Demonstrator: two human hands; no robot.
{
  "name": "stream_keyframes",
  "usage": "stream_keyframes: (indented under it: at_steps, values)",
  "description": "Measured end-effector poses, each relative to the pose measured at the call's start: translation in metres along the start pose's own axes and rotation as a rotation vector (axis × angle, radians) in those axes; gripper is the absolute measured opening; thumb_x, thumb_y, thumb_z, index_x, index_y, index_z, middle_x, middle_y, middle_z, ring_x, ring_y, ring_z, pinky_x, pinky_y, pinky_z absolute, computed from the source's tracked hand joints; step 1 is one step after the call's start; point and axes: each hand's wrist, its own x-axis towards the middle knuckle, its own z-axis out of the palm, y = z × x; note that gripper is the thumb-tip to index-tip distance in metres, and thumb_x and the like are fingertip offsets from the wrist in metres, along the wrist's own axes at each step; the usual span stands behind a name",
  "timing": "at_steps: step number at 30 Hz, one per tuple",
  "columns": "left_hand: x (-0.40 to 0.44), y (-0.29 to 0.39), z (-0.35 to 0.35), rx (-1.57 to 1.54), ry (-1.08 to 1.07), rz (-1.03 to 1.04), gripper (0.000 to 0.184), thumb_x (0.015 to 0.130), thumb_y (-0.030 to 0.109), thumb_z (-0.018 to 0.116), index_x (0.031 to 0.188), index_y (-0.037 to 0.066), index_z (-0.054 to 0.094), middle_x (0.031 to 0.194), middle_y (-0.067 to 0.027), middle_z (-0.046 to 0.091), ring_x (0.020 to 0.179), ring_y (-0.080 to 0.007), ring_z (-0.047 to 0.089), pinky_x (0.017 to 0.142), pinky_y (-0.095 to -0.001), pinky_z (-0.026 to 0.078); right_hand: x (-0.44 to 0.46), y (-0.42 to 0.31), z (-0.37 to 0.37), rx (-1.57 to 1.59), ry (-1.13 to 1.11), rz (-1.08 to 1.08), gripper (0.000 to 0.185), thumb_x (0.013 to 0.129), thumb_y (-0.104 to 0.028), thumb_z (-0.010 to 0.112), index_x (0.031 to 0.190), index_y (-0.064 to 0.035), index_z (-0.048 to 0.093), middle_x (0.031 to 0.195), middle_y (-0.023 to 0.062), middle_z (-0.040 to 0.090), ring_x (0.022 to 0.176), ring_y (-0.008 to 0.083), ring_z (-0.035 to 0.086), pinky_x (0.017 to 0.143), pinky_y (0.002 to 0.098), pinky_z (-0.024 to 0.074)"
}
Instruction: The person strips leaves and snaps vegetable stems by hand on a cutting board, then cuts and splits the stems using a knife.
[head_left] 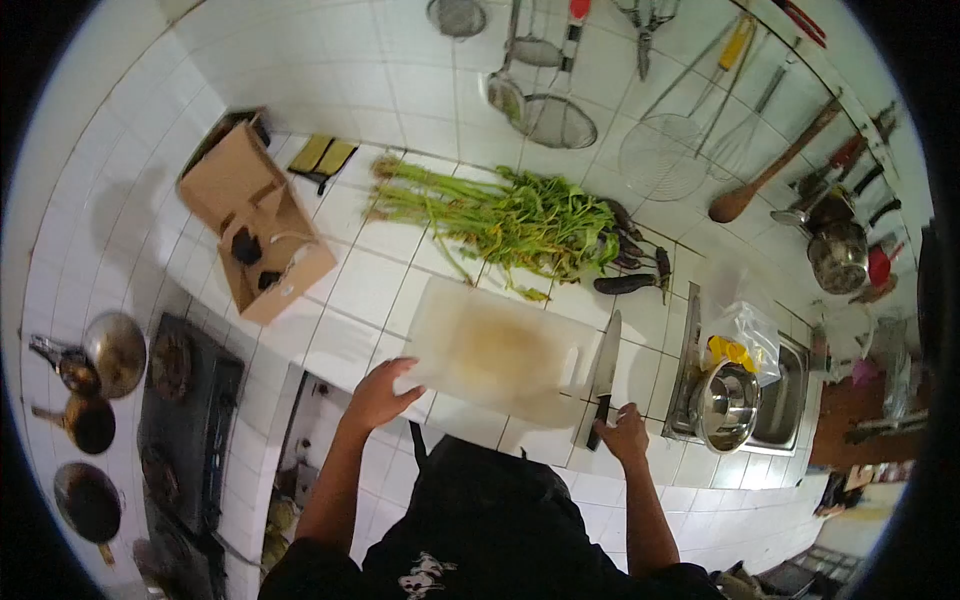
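A pale, stained cutting board (560, 345) lies on the tiled counter in front of me. At its left edge is my left hand (382, 396), thumb and fingers apart; whether the fingertips press on the board I cannot tell. To the board's right lies a kitchen knife (606, 360), blade pointing away from me and black handle toward me. My right hand (625, 437) is right beside that handle, fingers apart and not wrapped round it, with fingertips at or very near it. Behind the board are leafy green stalks (500, 215) and several dark eggplants (625, 284).
An open cardboard box (290, 275) stands at the left, with a yellow-and-black cloth (323, 157) near it. A black stove (190, 410) is farther left. On the right, a metal bowl (726, 405) sits at the sink (790, 400). Strainers and a wooden spoon (735, 205) hang on the wall.
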Motion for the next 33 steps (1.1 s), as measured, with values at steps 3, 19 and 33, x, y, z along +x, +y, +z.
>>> stream_keyframes:
  at_steps: [3, 19, 33]
  values:
    - [0.098, 0.050, 0.031, -0.124, 0.021, 0.190, 0.050, 0.083, 0.030, 0.077, 0.128, 0.013, 0.061, 0.120, -0.0148, 0.067, 0.114, -0.0283, 0.062, 0.097, -0.0388, 0.050, -0.001, 0.024, -0.027, -0.119, 0.166, -0.022, 0.058, 0.069, -0.030, 0.081, 0.113, -0.0025, 0.054, 0.098, 0.0172, 0.066, 0.092, 0.0360, 0.065, 0.081, 0.0475, 0.0521]
    - [0.244, 0.015, -0.038, 0.529, 0.243, 0.785, 0.011, 0.083, 0.018, 0.073, 0.094, 0.020, 0.072, 0.103, 0.0038, 0.066, 0.114, -0.0196, 0.056, 0.094, -0.0446, 0.043, -0.005, 0.009, 0.028, 0.118, 0.348, 0.031, 0.022, 0.067, -0.016, 0.068, 0.076, 0.0022, 0.059, 0.079, 0.0182, 0.056, 0.074, 0.0415, 0.057, 0.066, 0.0507, 0.0452]
    - [0.126, 0.124, -0.106, -0.668, 1.233, 0.512, 0.022, 0.105, 0.018, 0.049, 0.117, -0.001, 0.049, 0.108, -0.0147, 0.062, 0.095, -0.0217, 0.066, 0.078, -0.0345, 0.060, -0.003, 0.037, 0.004, 0.399, 0.326, -0.207, 0.019, 0.063, -0.009, 0.063, 0.073, 0.0028, 0.052, 0.074, 0.0168, 0.048, 0.066, 0.0377, 0.049, 0.059, 0.0461, 0.0394]
